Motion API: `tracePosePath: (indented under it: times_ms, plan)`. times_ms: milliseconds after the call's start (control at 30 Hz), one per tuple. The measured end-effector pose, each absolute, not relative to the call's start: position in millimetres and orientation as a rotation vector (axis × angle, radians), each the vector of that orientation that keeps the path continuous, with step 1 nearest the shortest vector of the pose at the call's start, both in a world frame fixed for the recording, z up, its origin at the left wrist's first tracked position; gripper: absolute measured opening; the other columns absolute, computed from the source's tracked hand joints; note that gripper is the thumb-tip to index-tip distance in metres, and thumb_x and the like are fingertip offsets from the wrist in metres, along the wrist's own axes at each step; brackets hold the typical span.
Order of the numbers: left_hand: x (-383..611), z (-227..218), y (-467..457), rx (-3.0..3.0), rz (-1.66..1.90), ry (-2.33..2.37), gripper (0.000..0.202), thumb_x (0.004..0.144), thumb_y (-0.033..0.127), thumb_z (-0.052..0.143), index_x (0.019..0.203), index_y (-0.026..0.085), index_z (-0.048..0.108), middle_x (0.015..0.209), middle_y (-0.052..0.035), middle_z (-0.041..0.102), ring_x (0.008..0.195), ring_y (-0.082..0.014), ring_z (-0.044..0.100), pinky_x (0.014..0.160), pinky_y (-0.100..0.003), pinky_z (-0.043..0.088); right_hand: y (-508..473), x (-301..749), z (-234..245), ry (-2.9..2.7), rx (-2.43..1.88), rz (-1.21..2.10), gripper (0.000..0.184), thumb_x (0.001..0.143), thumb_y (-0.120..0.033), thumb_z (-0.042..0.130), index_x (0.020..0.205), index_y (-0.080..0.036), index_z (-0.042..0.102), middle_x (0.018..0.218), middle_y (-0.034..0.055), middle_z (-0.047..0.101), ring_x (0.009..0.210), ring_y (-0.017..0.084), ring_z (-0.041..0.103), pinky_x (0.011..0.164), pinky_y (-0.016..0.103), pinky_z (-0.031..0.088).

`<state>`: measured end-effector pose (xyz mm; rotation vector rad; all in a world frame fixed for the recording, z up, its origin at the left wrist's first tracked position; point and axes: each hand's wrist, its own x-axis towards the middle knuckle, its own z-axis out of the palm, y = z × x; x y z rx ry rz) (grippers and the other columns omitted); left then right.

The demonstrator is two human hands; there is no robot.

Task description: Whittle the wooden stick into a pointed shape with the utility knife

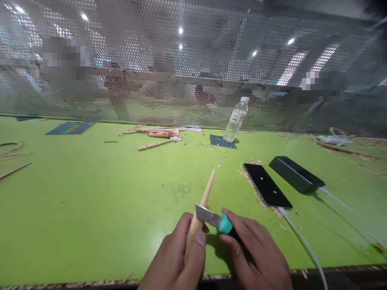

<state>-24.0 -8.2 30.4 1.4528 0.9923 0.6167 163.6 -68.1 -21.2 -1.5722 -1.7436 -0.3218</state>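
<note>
Counts on the green bench: hands 2, left hand (178,257) and right hand (256,253); utility knife (216,220) 1; tapered wooden stick (205,199) 1; plastic water bottle (236,119) 1; phone (267,185) 1; black power bank (296,174) 1; white cables 2, phone cable (302,241) and power bank cable (344,205); mats 2, dark mat (223,141) and patterned mat (70,128); loose sticks (157,135) at the back, several, exact count not readable.
</note>
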Motion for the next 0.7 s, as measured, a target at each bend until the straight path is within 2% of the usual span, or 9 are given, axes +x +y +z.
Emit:
tracePosePath:
  times_ms: [100, 300, 367, 467, 700]
  plan:
    - [-24, 28, -5, 1.466, 0.592, 0.917, 0.039, 0.097, 0.059, 0.056, 0.109, 0.023, 0.063, 0.075, -0.0016, 0.065, 0.079, -0.0218, 0.064, 0.074, -0.028, 0.051, -68, 165, -19, -1.817, -1.515, -0.265, 0.034, 0.105, -0.035, 0.057, 0.136, -0.023, 0.060, 0.112, 0.0085, 0.076, 0.097, 0.023, 0.072, 0.080, 0.034, 0.056]
    - [-23, 22, -3, 1.500, 0.623, 0.837, 0.034, 0.097, 0.052, 0.058, 0.115, 0.023, 0.062, 0.099, -0.0049, 0.072, 0.095, -0.0234, 0.066, 0.084, -0.030, 0.050, -69, 167, -17, -1.973, -1.416, -0.184, 0.037, 0.106, -0.042, 0.053, 0.136, -0.021, 0.059, 0.108, 0.0086, 0.076, 0.090, 0.021, 0.071, 0.075, 0.033, 0.056]
    - [-23, 21, -3, 1.521, 0.622, 0.851, 0.031, 0.098, 0.051, 0.057, 0.108, 0.022, 0.063, 0.098, -0.0048, 0.072, 0.094, -0.0235, 0.066, 0.083, -0.030, 0.049, -69, 167, -18, -1.965, -1.429, -0.201, 0.037, 0.106, -0.042, 0.054, 0.136, -0.021, 0.060, 0.108, 0.0085, 0.076, 0.090, 0.021, 0.071, 0.075, 0.034, 0.055]
    - [-22, 19, -3, 1.561, 0.588, 0.887, 0.033, 0.101, 0.053, 0.053, 0.096, 0.021, 0.061, 0.089, -0.0045, 0.071, 0.089, -0.0231, 0.065, 0.074, -0.028, 0.046, -69, 166, -20, -1.950, -1.437, -0.256, 0.037, 0.106, -0.040, 0.055, 0.136, -0.020, 0.060, 0.108, 0.0085, 0.076, 0.090, 0.021, 0.071, 0.076, 0.033, 0.055]
    - [-18, 23, -4, 1.608, 0.538, 0.951, 0.036, 0.103, 0.052, 0.048, 0.097, 0.020, 0.063, 0.087, -0.0036, 0.071, 0.078, -0.0191, 0.062, 0.069, -0.027, 0.041, -68, 164, -20, -1.912, -1.483, -0.338, 0.036, 0.106, -0.038, 0.056, 0.136, -0.020, 0.061, 0.109, 0.0069, 0.077, 0.094, 0.019, 0.072, 0.082, 0.031, 0.053]
